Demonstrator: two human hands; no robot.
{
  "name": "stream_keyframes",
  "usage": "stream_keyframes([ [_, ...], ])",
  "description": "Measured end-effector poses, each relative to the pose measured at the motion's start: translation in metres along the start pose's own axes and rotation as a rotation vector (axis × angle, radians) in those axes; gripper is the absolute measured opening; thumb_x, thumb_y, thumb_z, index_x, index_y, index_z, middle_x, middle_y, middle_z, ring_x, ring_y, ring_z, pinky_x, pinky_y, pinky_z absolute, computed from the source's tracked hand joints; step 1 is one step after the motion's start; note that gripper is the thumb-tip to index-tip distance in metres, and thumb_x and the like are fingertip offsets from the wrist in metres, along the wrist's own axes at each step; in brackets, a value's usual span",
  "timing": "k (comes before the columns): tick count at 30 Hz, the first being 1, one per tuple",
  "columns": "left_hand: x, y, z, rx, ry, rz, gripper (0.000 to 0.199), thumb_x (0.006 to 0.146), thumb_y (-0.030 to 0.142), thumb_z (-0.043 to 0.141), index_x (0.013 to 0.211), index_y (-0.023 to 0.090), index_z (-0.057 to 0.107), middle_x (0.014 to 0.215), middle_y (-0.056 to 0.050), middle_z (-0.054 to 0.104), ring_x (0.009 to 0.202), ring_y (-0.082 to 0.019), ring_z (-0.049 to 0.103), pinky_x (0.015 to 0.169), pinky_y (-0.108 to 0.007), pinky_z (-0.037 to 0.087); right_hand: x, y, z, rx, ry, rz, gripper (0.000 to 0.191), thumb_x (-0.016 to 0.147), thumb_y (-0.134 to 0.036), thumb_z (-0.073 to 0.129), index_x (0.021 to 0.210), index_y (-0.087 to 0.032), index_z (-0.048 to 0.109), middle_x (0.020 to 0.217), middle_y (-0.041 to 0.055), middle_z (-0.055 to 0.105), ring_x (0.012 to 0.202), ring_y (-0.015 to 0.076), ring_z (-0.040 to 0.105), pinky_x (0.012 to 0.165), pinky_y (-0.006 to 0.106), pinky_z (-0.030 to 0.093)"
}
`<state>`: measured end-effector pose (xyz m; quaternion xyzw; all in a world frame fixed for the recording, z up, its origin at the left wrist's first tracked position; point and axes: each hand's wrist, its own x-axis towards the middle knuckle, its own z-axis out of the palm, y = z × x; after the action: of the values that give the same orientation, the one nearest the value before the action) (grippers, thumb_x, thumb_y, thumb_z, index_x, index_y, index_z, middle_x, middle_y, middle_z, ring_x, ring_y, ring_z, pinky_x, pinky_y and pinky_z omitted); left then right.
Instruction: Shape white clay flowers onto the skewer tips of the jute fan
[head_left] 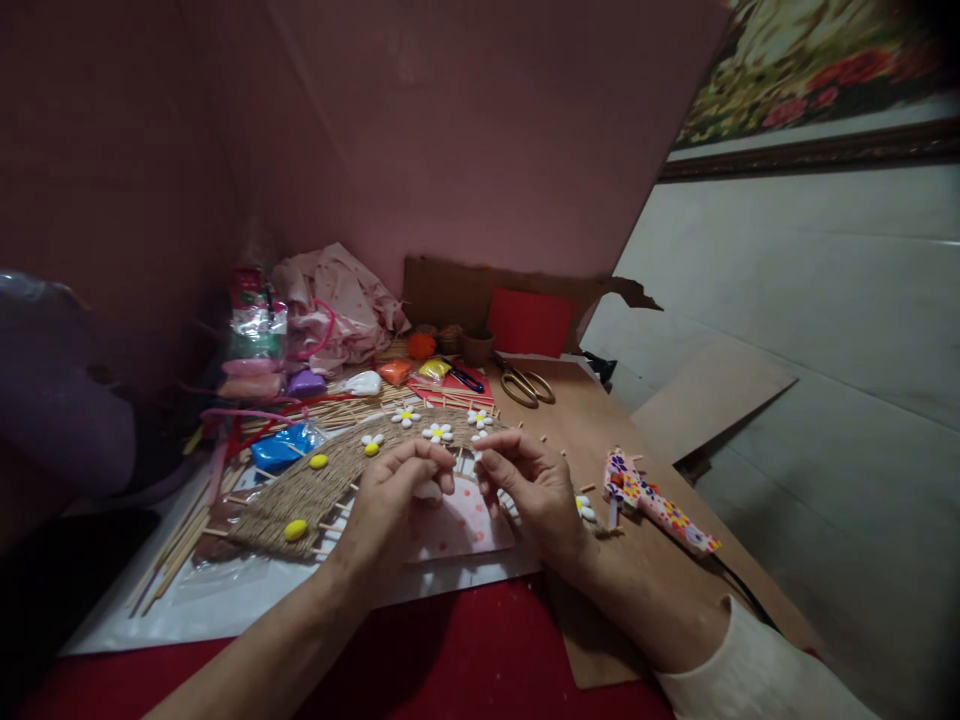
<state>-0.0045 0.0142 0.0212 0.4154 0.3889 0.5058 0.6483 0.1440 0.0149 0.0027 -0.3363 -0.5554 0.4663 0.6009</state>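
Note:
An arched piece of brown twine woven over thin sticks [274,505] lies in front of me. White clay daisies with yellow centres [437,433] sit along it. One partly petalled flower [372,445] has white petals only at its top. Two bare yellow ovals [295,530] are on the left part. My left hand [401,490] is held above the weave, its fingers curled together; what is inside is hidden. My right hand [529,485] pinches thumb and forefinger together beside a daisy, and something small and whitish shows at the tips. Below both hands lies a pink spotted sheet [457,520].
A flower-patterned glue gun [660,505] lies at the right with its cord. Gold-handled scissors [527,387] rest behind my hands. Packs of coloured clay [287,447], loose sticks [176,545], a small pot [477,346] and a red card [529,322] stand around the back and left.

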Motion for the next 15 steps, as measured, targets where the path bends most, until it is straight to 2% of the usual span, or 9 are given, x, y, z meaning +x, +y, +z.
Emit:
stream_keyframes([
  [4, -0.0021, 0.0018, 0.0037, -0.086, -0.024, -0.03, 0.007, 0.066, 0.019, 0.054, 0.063, 0.015, 0.059, 0.058, 0.002, 0.052, 0.049, -0.007, 0.041, 0.046, -0.019, 0.03, 0.0011, 0.0033, -0.0005, 0.019, 0.01, 0.048, 0.016, 0.079, -0.033, 0.063, 0.086, -0.019, 0.062, 0.06, -0.0031, 0.055, 0.047, 0.0073, 0.05, 0.039, 0.018, 0.043],
  [8, 0.0002, 0.0, 0.0027, -0.142, -0.063, -0.029, 0.012, 0.072, 0.022, 0.054, 0.065, 0.015, 0.06, 0.064, 0.0, 0.055, 0.056, -0.009, 0.046, 0.052, -0.021, 0.036, -0.0002, 0.0031, -0.0006, -0.002, -0.001, 0.062, 0.016, 0.078, -0.032, 0.064, 0.086, -0.018, 0.062, 0.059, -0.0035, 0.055, 0.045, 0.0069, 0.049, 0.04, 0.018, 0.044],
  [12, 0.0032, -0.0028, 0.0, -0.226, -0.143, -0.046, 0.009, 0.07, 0.016, 0.054, 0.074, 0.015, 0.062, 0.073, -0.002, 0.06, 0.064, -0.012, 0.054, 0.062, -0.025, 0.044, -0.0013, 0.0008, -0.0003, -0.016, 0.004, 0.036, 0.014, 0.078, -0.03, 0.064, 0.084, -0.018, 0.062, 0.058, -0.0036, 0.055, 0.045, 0.0065, 0.049, 0.041, 0.018, 0.043],
  [15, 0.0038, -0.0039, -0.0013, -0.25, -0.124, -0.097, 0.017, 0.066, 0.011, 0.056, 0.082, 0.015, 0.063, 0.076, -0.004, 0.063, 0.065, -0.014, 0.059, 0.065, -0.029, 0.048, -0.0015, -0.0002, 0.0001, -0.017, 0.016, 0.027, 0.014, 0.077, -0.031, 0.065, 0.083, -0.018, 0.063, 0.058, -0.0036, 0.054, 0.045, 0.0067, 0.048, 0.04, 0.018, 0.042],
])
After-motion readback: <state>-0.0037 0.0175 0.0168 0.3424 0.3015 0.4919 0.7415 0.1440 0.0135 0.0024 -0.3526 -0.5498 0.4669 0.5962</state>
